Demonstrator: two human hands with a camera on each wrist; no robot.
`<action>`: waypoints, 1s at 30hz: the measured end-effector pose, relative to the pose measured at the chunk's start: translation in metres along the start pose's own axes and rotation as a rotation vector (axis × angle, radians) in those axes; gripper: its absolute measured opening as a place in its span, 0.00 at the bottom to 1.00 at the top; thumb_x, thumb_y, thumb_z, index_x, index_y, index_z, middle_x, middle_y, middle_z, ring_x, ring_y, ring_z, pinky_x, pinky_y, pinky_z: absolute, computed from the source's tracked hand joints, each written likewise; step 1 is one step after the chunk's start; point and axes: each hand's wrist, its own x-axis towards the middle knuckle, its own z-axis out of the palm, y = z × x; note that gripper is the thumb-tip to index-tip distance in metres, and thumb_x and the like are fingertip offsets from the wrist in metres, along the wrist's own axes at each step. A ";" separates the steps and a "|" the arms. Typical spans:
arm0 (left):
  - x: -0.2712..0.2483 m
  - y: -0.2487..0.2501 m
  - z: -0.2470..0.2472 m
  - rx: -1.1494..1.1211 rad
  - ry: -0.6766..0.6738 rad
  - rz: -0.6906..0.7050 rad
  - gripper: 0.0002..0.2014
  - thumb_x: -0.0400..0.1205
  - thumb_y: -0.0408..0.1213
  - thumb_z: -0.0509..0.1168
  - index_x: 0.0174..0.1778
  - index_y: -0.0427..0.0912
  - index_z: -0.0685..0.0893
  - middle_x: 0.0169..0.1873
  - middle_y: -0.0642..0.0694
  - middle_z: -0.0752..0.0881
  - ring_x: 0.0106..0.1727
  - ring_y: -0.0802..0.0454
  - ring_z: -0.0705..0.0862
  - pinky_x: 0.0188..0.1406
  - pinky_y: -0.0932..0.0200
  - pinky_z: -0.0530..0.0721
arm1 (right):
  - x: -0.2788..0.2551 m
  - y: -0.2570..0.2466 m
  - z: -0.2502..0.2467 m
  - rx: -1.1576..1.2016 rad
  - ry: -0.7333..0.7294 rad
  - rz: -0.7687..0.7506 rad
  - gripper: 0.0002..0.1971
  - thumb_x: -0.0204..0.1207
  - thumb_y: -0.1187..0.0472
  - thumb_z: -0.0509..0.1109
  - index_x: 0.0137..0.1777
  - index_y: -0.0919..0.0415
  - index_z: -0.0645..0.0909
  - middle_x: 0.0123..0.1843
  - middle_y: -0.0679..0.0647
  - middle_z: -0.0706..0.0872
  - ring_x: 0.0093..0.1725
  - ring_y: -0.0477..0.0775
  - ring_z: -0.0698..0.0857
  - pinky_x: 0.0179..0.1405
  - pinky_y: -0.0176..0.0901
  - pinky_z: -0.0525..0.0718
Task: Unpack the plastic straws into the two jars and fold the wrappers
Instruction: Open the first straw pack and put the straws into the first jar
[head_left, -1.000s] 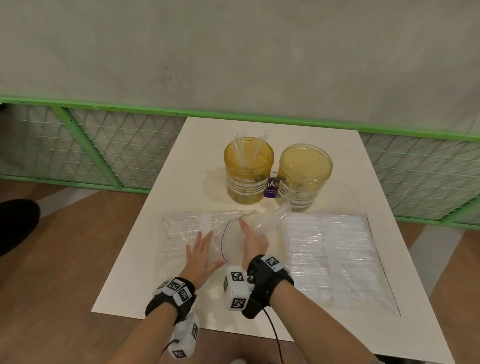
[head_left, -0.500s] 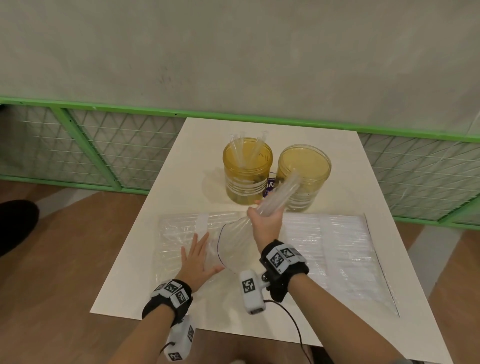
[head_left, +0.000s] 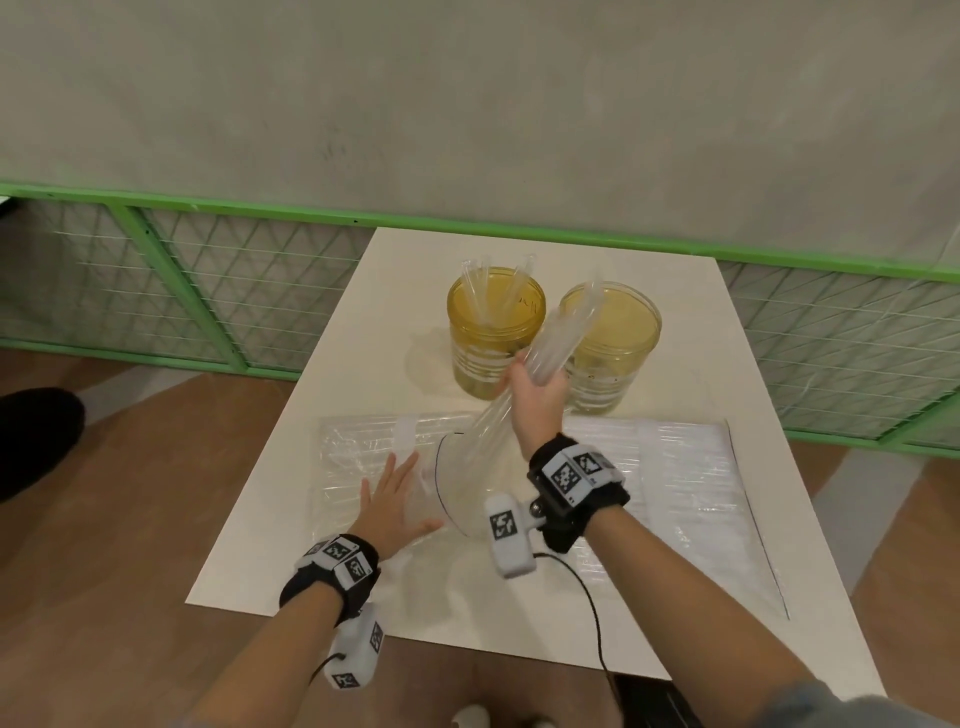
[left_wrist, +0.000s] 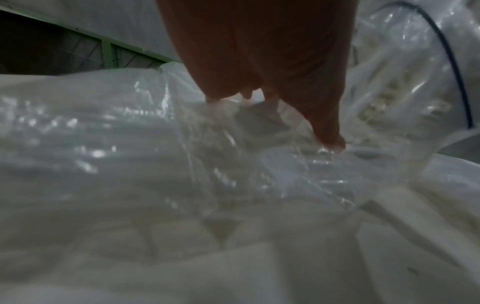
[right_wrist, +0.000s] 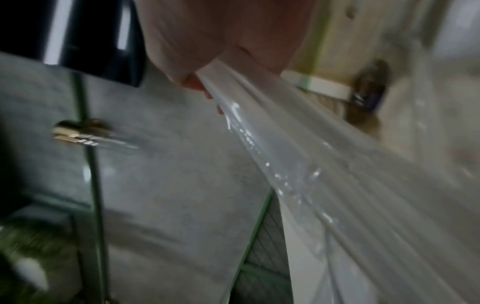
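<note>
A: Clear plastic covered the near half of the white table (head_left: 291, 509). Nearest the person, the left hand (head_left: 390, 503) lay flat, fingers straight and spread, pressing the open wrapper (head_left: 358, 457) down on the table.

B: And the other hand?

A: Just past the left hand, toward the jars, the right hand (head_left: 535, 387) was raised off the table, fingers curled round a bundle of clear straws (head_left: 563, 332). The bundle's lower end trailed into the wrapper's mouth; its upper end tilted toward the jars.

B: Anything beside that wrapper?

A: A second sealed wrapper (head_left: 691, 483) lay flat just right of it.

B: Where were the jars?

A: Beyond the wrappers: two amber jars side by side, close together. The left jar (head_left: 493, 343) held a few straws standing up. The bundle's tip was over the right jar (head_left: 618, 353). Farthest back was a green mesh fence (head_left: 218, 291).
</note>
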 end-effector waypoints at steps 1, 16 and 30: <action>0.001 0.001 -0.004 0.044 -0.040 -0.005 0.60 0.61 0.76 0.58 0.82 0.47 0.41 0.82 0.56 0.38 0.82 0.52 0.33 0.79 0.34 0.36 | 0.002 -0.013 -0.004 -0.015 -0.014 -0.048 0.07 0.76 0.71 0.65 0.51 0.62 0.74 0.42 0.49 0.80 0.40 0.46 0.81 0.36 0.33 0.79; 0.023 0.134 -0.034 -1.718 0.007 -0.291 0.31 0.79 0.66 0.50 0.63 0.43 0.77 0.64 0.35 0.80 0.58 0.40 0.81 0.62 0.41 0.77 | 0.000 -0.060 -0.012 0.054 -0.028 -0.337 0.12 0.70 0.75 0.69 0.51 0.62 0.78 0.39 0.50 0.82 0.34 0.39 0.84 0.34 0.34 0.83; 0.013 0.110 -0.023 -1.835 -0.088 -0.339 0.28 0.88 0.48 0.46 0.77 0.31 0.61 0.61 0.29 0.80 0.50 0.33 0.87 0.42 0.42 0.87 | -0.004 -0.013 -0.009 0.104 -0.008 -0.129 0.14 0.69 0.75 0.72 0.54 0.73 0.78 0.41 0.55 0.83 0.38 0.48 0.83 0.29 0.27 0.81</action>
